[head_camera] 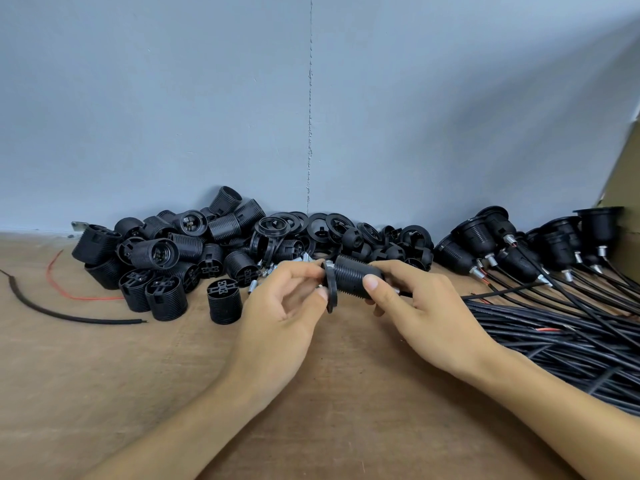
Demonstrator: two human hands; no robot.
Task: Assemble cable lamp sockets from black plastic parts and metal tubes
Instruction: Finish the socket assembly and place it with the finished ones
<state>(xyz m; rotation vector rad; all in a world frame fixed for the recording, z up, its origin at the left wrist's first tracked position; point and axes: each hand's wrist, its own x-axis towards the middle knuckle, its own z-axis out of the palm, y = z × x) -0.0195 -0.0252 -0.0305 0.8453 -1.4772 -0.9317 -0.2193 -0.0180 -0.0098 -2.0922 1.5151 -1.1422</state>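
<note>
1. Head view, hands: your left hand point(287, 306) pinches the flange ring point(331, 287) at its rim. Your right hand point(415, 306) is wrapped round the threaded socket body point(353, 277), thumb on the ribs. Both hands are closed on parts.
2. Head view, location: the socket is held above the brown board point(138, 375), level and lying sideways, in front of the loose parts pile point(173, 251). The ring sits on the body's left end; how far on, cannot tell.
3. Handling, a judgement: it is light, hard plastic and stiff, so it won't squash. The threads give grip, so hold the body there. Turn the ring by its outer edge and keep it square to avoid cross-threading.
4. A glint of metal shows under your right fingers; whether it is a tube, cannot tell. A black cable point(502, 291) seems to trail off right and may drag, so leave slack.
5. Head view, rest: small metal tubes point(256, 287) lie by the pile. Finished sockets point(519, 244) and a cable bundle point(561, 341) are at right. A red wire point(69, 292) and a cable offcut point(52, 311) are at left.
</note>
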